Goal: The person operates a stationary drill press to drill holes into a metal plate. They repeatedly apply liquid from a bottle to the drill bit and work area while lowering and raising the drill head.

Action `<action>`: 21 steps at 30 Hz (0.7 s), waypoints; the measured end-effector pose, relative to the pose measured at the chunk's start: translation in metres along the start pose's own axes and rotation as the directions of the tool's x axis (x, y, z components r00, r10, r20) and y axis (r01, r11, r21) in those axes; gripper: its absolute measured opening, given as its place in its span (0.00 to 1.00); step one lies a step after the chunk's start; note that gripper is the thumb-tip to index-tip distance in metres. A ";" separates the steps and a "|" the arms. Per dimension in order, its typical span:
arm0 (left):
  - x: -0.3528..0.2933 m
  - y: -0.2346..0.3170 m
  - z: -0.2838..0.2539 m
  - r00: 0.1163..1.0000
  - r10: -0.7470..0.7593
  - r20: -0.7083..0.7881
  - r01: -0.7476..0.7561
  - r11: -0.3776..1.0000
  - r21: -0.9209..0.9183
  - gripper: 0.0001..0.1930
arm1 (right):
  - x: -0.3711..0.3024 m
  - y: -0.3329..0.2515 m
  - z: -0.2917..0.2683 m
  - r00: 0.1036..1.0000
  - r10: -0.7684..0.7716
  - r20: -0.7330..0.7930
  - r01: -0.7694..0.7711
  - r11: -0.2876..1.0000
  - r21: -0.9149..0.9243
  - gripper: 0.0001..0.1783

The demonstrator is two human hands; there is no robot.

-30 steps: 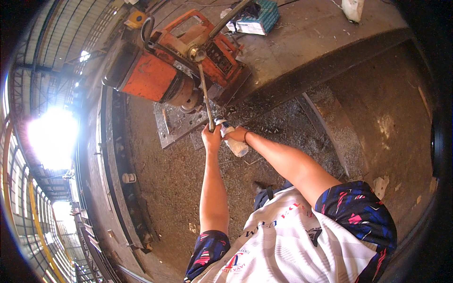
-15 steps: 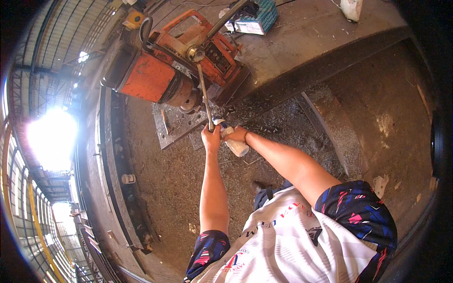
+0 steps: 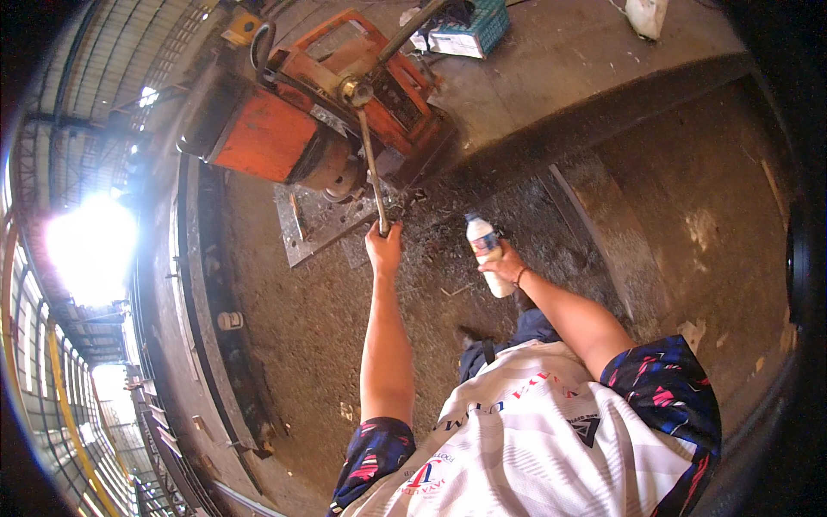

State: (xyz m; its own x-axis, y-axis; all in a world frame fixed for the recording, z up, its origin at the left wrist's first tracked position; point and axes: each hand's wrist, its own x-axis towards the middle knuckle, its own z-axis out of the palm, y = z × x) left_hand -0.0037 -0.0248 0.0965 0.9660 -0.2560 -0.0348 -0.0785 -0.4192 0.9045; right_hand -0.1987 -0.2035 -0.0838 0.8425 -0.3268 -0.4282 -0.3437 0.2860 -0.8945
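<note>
My left hand (image 3: 383,248) is closed round the lower end of a metal lever (image 3: 372,164). That lever runs up to the brass-coloured hub (image 3: 355,90) of an orange magnetic drill press (image 3: 267,142). Over to the right, my right hand (image 3: 506,263) grips a whitish plastic bottle (image 3: 487,246) with a coloured label, its fingers wrapped round the lower half. The bottle is tilted, top end away from me, and apart from the lever. Under the drill's chuck (image 3: 343,183) lies a flat metal plate (image 3: 314,228) with holes in it.
A teal and white box (image 3: 469,30) stands on the steel surface at the top, with a white container (image 3: 644,17) at the far right. A long steel beam edge (image 3: 594,112) crosses the right side. Metal shavings litter the ground. A small white cup (image 3: 230,321) lies at left.
My right hand has drawn the bottle away from the lever and my left hand, to the right and slightly nearer me. The left hand keeps its hold on the lever.
</note>
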 end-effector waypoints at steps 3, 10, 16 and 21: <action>-0.001 0.004 0.002 1.000 -0.019 0.021 0.019 1.000 -0.012 0.12 | -0.016 0.026 -0.030 0.993 0.026 -0.113 -0.026 1.000 0.006 0.38; -0.007 0.042 -0.037 0.994 -0.101 0.040 0.072 0.890 0.451 0.20 | -0.042 0.042 -0.064 0.972 0.101 -0.213 -0.088 0.994 0.068 0.35; -0.031 0.187 -0.136 0.991 -0.117 0.065 0.015 0.579 0.815 0.23 | -0.043 0.033 -0.061 0.975 0.060 -0.213 -0.067 0.998 -0.023 0.30; -0.024 0.128 -0.115 0.988 -0.154 0.028 0.089 0.702 0.707 0.21 | -0.039 -0.003 -0.024 0.999 0.048 -0.025 -0.050 0.996 -0.080 0.33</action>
State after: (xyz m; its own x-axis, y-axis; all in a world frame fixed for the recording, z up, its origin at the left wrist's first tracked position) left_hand -0.0089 0.0276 0.2616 0.9593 -0.2126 -0.1857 -0.1427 -0.9328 0.3310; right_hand -0.2407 -0.2136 -0.0675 0.8142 -0.3354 -0.4738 -0.4174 0.2291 -0.8794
